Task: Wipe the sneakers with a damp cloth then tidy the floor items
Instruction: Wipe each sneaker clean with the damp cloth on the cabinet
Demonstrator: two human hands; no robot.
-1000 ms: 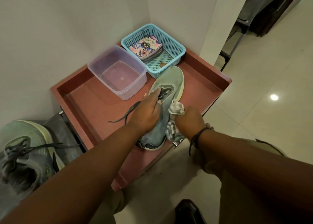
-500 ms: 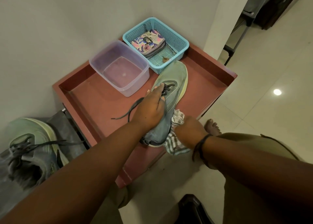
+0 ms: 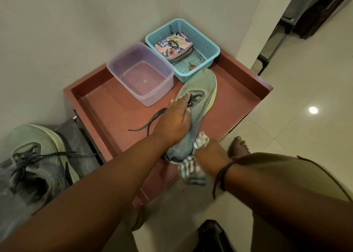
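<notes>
On the red-brown tray table (image 3: 107,106) in the corner, lying on its sole with the toe just short of the blue basket (image 3: 207,47) and the heel hanging near the front rim: the pale green sneaker (image 3: 203,91). Running its long axis from near-left to far-right, toe pointing away toward the wall corner. Being pinned down over the laces by the left hand (image 3: 175,122), fingers curled over the tongue and gripping the upper. Being rubbed at the heel side by the striped cloth (image 3: 191,173), bunched tight in the right hand (image 3: 210,156), fingers wrapped round it.

Wiping step still under way, by the look of it, working the outer heel of this first shoe. Calling next for turning or tilting the shoe to reach the far side and the sole edge, probably after re-wetting the cloth in the clear plastic tub (image 3: 140,74) just beside the toe. Waiting off the table at lower left, apparently untouched: the second sneaker (image 3: 34,160), laces trailing. Tidying not yet begun.
</notes>
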